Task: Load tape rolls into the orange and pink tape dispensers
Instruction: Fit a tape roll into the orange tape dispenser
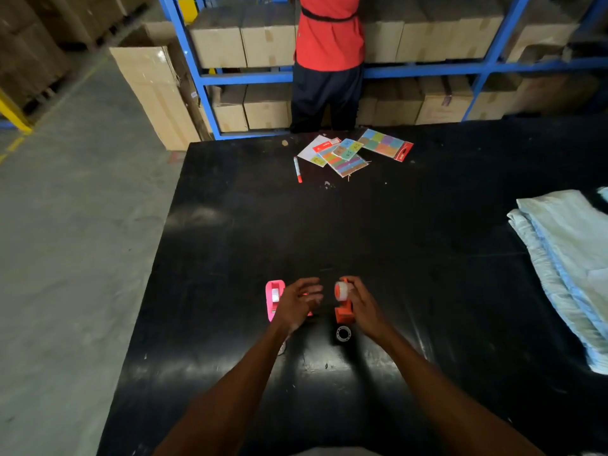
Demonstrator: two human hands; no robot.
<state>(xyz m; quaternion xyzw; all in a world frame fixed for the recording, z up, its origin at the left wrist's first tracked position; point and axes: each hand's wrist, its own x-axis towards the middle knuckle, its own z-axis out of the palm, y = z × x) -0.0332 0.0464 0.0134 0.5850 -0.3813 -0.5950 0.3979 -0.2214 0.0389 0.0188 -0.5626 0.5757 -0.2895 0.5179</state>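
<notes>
A pink tape dispenser lies on the black table with a clear tape roll seated in it. My left hand hovers just to its right, fingers spread and holding nothing. To the right is the orange tape dispenser, with a clear tape roll at its far end. My right hand grips this dispenser from the right, fingertips touching the roll. A loose empty tape core rests on the table just in front of the orange dispenser. Another small roll is partly hidden under my left wrist.
At the table's far side lie colourful sticky-note packs and a red-and-white marker. Folded pale blue cloth covers the right edge. A person in a red shirt stands at blue shelving full of cardboard boxes.
</notes>
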